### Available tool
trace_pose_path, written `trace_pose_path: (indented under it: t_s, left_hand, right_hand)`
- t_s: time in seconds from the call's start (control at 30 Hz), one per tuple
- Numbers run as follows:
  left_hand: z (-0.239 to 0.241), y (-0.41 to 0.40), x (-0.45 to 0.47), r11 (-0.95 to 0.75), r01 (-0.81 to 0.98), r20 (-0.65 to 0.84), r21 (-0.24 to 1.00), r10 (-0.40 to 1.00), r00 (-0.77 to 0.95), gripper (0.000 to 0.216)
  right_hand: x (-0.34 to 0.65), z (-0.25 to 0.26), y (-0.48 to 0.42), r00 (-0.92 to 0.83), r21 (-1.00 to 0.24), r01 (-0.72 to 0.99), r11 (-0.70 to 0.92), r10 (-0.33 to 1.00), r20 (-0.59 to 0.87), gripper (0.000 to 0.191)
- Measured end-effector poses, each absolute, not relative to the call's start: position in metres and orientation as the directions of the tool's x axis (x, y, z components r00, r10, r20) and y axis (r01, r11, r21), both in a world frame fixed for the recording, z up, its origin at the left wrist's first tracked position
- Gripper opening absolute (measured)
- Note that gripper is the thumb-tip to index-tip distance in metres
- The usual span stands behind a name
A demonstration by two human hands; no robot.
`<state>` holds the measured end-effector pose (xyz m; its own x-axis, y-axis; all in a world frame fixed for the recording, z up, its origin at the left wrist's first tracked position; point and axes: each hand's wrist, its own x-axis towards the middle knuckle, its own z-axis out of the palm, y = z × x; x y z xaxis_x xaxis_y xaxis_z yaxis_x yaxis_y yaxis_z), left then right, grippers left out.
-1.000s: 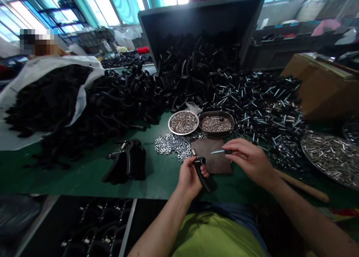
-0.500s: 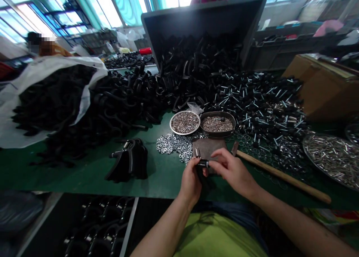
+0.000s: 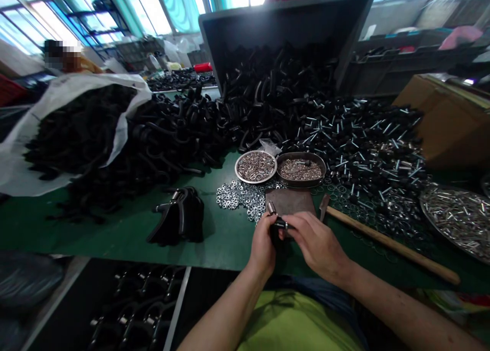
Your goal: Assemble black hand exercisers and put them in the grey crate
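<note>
In front of my body, my left hand [image 3: 263,245] is closed around a black part with a metal spring-like piece [image 3: 271,208] standing up from it. Only the top of this black part [image 3: 279,222] shows; my fingers hide the rest. At its right end, my right hand [image 3: 317,243] pinches with thumb and fingers, and a small metal ring shows by the fingertips. Beneath the hands lies a flat brown-grey plate [image 3: 289,200]. Loose metal nuts [image 3: 237,198] are scattered to its left. A hammer [image 3: 390,244] with a wooden handle lies to the right.
Behind the plate stand a round dish [image 3: 255,167] and an oval tin [image 3: 301,170] of small metal parts. Black curved parts [image 3: 176,216] sit at left. A large grey bin [image 3: 287,9] spills black pieces. Right are black-headed bolts [image 3: 356,136], a carton [image 3: 444,119] and a metal tray [image 3: 455,213].
My right hand has come closer to the black part, and its fingers have closed in on the right end. The left hand keeps its hold. The view has shifted slightly.
</note>
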<state>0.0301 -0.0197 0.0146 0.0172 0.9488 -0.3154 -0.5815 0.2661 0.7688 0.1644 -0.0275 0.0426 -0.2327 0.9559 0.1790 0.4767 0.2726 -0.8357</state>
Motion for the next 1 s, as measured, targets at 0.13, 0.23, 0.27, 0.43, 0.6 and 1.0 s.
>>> trace_pose_path:
  t_s: [0.13, 0.23, 0.27, 0.43, 0.6, 1.0]
  left_hand:
    - [0.016, -0.018, 0.024, 0.214, -0.422, -0.226, 0.881, 0.974, 0.022, 0.015]
    - [0.021, -0.017, 0.021, 0.213, -0.339, -0.222, 0.916, 0.975, 0.012, 0.011]
    - [0.023, -0.017, 0.021, 0.194, -0.295, -0.211, 0.936, 0.977, -0.027, 0.014]
    - [0.026, -0.018, 0.021, 0.075, -0.016, -0.077, 0.997, 0.945, -0.318, 0.053]
    - [0.01, -0.006, 0.008, 0.135, 0.121, -0.114, 0.984, 0.98, -0.163, 0.052]
    - [0.005, -0.006, 0.011, -0.264, 0.771, 0.096, 0.579, 0.962, 0.257, 0.045]
  right_hand:
    - [0.161, 0.039, -0.024, -0.189, -0.943, 0.332, 0.011, 0.98, -0.055, 0.032]
    - [0.154, 0.037, -0.021, -0.135, -0.975, 0.223, -0.007, 0.99, -0.038, 0.029]
    - [0.15, 0.036, -0.02, -0.126, -0.988, 0.126, -0.084, 0.987, -0.1, 0.027]
    - [0.135, 0.03, -0.012, -0.19, -0.826, -0.318, -0.466, 0.885, -0.426, 0.025]
    - [0.147, 0.029, 0.026, -0.207, -0.923, 0.323, -0.211, 0.936, -0.286, 0.027]
    - [0.084, 0.03, 0.174, -0.25, -0.442, 0.851, 0.284, 0.959, 0.136, 0.016]
